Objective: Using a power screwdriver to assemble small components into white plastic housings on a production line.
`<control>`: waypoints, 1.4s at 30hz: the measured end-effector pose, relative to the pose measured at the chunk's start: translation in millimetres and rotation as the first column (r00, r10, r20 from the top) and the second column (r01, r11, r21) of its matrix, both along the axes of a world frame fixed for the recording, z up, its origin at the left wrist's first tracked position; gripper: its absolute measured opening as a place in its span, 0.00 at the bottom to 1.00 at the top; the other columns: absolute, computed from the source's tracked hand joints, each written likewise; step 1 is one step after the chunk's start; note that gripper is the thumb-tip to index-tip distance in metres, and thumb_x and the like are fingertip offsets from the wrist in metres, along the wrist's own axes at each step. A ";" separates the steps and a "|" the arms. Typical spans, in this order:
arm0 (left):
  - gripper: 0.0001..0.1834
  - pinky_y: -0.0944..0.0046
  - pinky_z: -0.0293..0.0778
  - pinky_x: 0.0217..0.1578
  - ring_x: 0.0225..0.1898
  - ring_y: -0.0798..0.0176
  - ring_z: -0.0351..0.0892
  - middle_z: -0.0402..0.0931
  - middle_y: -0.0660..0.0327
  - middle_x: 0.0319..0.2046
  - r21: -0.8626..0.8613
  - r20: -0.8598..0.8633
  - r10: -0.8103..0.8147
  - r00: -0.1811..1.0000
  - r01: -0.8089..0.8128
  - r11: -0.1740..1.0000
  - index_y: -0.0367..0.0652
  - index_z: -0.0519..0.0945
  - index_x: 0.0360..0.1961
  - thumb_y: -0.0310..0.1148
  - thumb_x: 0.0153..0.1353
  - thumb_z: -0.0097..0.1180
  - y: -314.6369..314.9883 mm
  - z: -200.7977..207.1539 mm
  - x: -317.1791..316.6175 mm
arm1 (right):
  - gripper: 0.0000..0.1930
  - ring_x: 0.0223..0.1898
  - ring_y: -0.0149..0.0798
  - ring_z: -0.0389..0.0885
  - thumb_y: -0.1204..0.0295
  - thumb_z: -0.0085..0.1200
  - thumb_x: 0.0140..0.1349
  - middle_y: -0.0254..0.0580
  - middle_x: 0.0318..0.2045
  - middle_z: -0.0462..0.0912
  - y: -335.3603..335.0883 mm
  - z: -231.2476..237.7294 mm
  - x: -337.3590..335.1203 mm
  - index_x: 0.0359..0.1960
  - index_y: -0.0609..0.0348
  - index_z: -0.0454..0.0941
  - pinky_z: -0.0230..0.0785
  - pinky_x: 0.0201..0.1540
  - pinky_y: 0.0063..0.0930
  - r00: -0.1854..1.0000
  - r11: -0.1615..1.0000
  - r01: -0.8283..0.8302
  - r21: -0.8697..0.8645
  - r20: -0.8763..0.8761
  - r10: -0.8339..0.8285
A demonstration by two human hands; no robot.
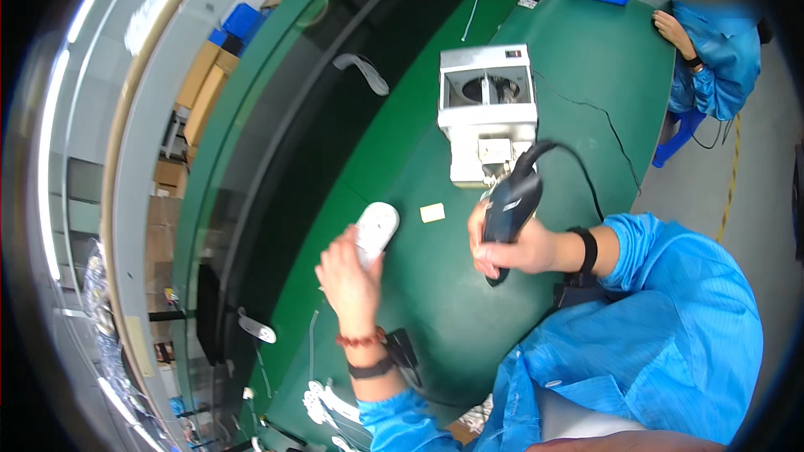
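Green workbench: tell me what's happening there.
A person in blue has the right hand closed around a black corded handheld tool, close to a boxy white machine on the green workbench. The left hand is at the near end of a long white piece; blur hides how firmly it holds. A small yellow note lies between. At the far right, a co-worker's hand is at the bench edge.

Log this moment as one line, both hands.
left hand: on white rounded piece; right hand: gripping black corded tool; ahead: white boxy machine
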State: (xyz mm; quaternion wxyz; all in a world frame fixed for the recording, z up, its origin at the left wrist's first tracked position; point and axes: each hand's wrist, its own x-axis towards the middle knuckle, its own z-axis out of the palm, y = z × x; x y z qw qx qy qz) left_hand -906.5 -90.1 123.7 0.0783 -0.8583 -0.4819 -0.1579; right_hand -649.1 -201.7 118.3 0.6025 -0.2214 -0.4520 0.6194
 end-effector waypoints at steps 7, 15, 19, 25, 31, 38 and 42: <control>0.35 0.45 0.70 0.56 0.58 0.45 0.72 0.75 0.51 0.55 -0.452 -0.084 0.019 0.996 -0.055 0.890 0.43 0.74 0.59 0.50 0.54 0.68 187.2 -25.4 28.8 | 0.09 0.26 0.29 0.74 0.74 0.61 0.62 0.35 0.25 0.76 6.1 -40.5 15.1 0.33 0.59 0.70 0.67 0.30 0.25 0.887 0.973 -0.209 0.100 0.438 0.146; 0.29 0.51 0.77 0.40 0.43 0.51 0.82 0.79 0.54 0.41 -0.015 -0.381 -0.041 0.924 0.038 0.999 0.61 0.67 0.67 0.27 0.64 0.44 271.0 -6.6 237.7 | 0.17 0.17 0.26 0.60 0.69 0.64 0.60 0.25 0.13 0.63 12.7 -29.9 16.0 0.23 0.55 0.65 0.55 0.22 0.27 0.981 0.992 -0.067 0.105 0.190 0.046; 0.23 0.51 0.74 0.42 0.42 0.52 0.82 0.80 0.54 0.38 -0.007 -0.304 -0.076 0.950 0.077 0.997 0.59 0.73 0.60 0.29 0.65 0.45 290.4 -31.3 271.9 | 0.17 0.17 0.26 0.61 0.68 0.64 0.60 0.26 0.13 0.64 14.4 -38.4 16.7 0.24 0.55 0.66 0.54 0.21 0.26 0.990 0.999 -0.034 0.018 0.140 0.031; 0.16 0.52 0.72 0.43 0.36 0.54 0.82 0.81 0.59 0.29 0.254 0.075 -0.177 0.981 0.153 0.955 0.55 0.79 0.49 0.30 0.59 0.58 255.1 -23.2 240.0 | 0.15 0.14 0.28 0.63 0.65 0.64 0.61 0.28 0.13 0.67 14.4 -36.4 17.4 0.28 0.56 0.68 0.55 0.20 0.27 0.987 0.998 -0.045 0.046 0.157 0.037; 0.21 0.52 0.71 0.38 0.33 0.52 0.75 0.75 0.59 0.27 0.652 0.224 -0.066 0.972 -0.100 0.752 0.47 0.85 0.37 0.34 0.39 0.77 118.8 53.6 110.4 | 0.11 0.25 0.29 0.66 0.73 0.62 0.62 0.30 0.23 0.71 9.0 -37.7 14.0 0.30 0.58 0.69 0.62 0.29 0.27 0.936 0.971 -0.224 -0.083 0.259 0.238; 0.18 0.51 0.76 0.52 0.50 0.45 0.79 0.78 0.44 0.49 0.613 0.488 -0.154 0.859 -0.211 0.762 0.30 0.71 0.54 0.22 0.64 0.57 -53.9 70.2 -31.3 | 0.10 0.24 0.26 0.69 0.73 0.61 0.62 0.30 0.23 0.72 6.7 -35.9 9.1 0.33 0.58 0.70 0.62 0.28 0.23 0.948 0.970 -0.241 0.045 0.226 0.225; 0.24 0.54 0.75 0.46 0.43 0.51 0.81 0.80 0.50 0.47 0.358 0.226 -0.047 0.973 -0.038 0.933 0.36 0.78 0.53 0.17 0.52 0.61 -107.5 32.7 -30.5 | 0.09 0.21 0.26 0.75 0.70 0.59 0.65 0.32 0.20 0.75 13.2 -23.7 11.3 0.35 0.57 0.70 0.68 0.25 0.22 0.936 0.929 -0.325 -0.177 0.083 0.343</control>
